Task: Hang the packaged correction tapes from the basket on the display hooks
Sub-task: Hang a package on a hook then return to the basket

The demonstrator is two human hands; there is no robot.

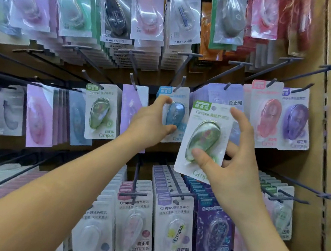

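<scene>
Our right hand pinches green correction tape pack, upright, just right of blue pack, which our left hand grips on hook; matching green row left of blue pack, likely target.

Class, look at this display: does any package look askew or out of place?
Yes: the green package in the right hand is tilted and on no hook; a matching green pack hangs further left.

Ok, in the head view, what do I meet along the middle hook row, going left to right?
Pale pink pack → hanging green pack → left hand → held green pack → red pack → purple pack.
</scene>
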